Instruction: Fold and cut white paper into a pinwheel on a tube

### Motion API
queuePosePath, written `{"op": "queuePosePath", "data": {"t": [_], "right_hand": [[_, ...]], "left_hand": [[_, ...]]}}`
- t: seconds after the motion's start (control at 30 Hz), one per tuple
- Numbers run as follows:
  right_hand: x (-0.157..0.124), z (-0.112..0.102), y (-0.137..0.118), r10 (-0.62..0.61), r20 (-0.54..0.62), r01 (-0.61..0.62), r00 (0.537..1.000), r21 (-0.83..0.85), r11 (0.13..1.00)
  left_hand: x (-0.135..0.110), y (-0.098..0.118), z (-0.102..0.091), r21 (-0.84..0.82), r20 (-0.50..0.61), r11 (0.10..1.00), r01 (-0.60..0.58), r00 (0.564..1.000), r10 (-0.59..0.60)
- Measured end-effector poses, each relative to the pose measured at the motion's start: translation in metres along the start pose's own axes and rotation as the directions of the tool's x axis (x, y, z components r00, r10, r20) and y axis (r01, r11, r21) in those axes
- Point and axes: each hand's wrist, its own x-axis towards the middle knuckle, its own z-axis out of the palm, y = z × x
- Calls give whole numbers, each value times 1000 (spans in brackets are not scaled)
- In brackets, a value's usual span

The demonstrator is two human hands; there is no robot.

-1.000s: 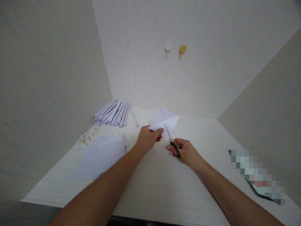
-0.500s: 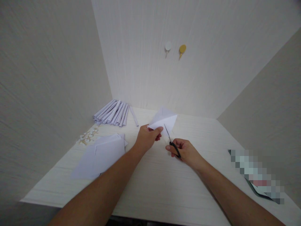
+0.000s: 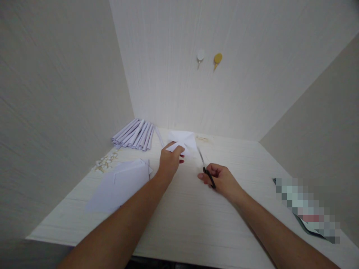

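From my remote view: left hand (image 3: pixel 169 160) pinches folded paper (image 3: pixel 188 138); right hand (image 3: pixel 221 178) grips scissors (image 3: pixel 209 177) just beside it. Paper tubes (image 3: pixel 134 135) lie already rolled; stacked sheets (image 3: pixel 123 184) lie flat, unrolled.

Two hands (image 3: pixel 170 158) (image 3: pixel 221 177), one held sheet (image 3: pixel 183 137), one scissors (image 3: pixel 208 175), two hooks (image 3: pixel 200 56) (image 3: pixel 218 58), perhaps twelve paper rolls (image 3: pixel 137 135)

our single view, worn on the head, we face forward and down, near above the tabletop (image 3: pixel 185 224), our left hand (image 3: pixel 169 160) and right hand (image 3: pixel 220 178) just below centre, back wall (image 3: pixel 168 82) beyond
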Motion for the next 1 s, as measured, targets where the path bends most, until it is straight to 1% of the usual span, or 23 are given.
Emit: {"op": "queuePosePath", "data": {"t": [0.07,0.13,0.23,0.3,0.37,0.43,0.53,0.6,0.63,0.8,0.9,1.0], "right_hand": [[1,-1,-2,-37,-116,42,993,39,998],[2,-3,-5,-67,-210,84,975,70,994],[3,-6,-11,-104,-320,149,942,119,982],[4,-9,-13,-119,-369,188,922,158,969],[5,-10,-12,-125,-379,209,917,190,959],[5,-12,-11,-126,-357,213,926,215,953],[4,-12,-10,-118,-326,199,938,229,953],[3,-11,-9,-118,-331,201,936,229,953],[3,-10,-9,-119,-334,201,935,225,953],[2,-8,-9,-102,-336,179,936,208,962],[2,-7,-8,-96,-408,195,908,208,958],[2,-5,-9,-120,-498,254,859,211,944]], "left_hand": [[-2,1,0,3,33,1000,10,999,-11],[-3,2,0,5,78,1000,21,997,-22],[-5,0,0,-3,138,999,32,990,-31],[-5,-2,0,-8,196,999,43,980,-41],[-7,-4,0,-4,280,998,61,958,-57],[-9,-4,0,7,369,996,86,926,-82],[-13,-3,1,27,459,992,127,880,-125],[-14,-3,2,35,477,988,149,866,-147],[-13,-3,3,34,473,987,155,868,-153],[-9,-3,4,29,395,987,156,906,-154],[-11,-1,5,41,403,986,163,900,-165],[-14,1,6,93,456,980,174,868,-197]]}}
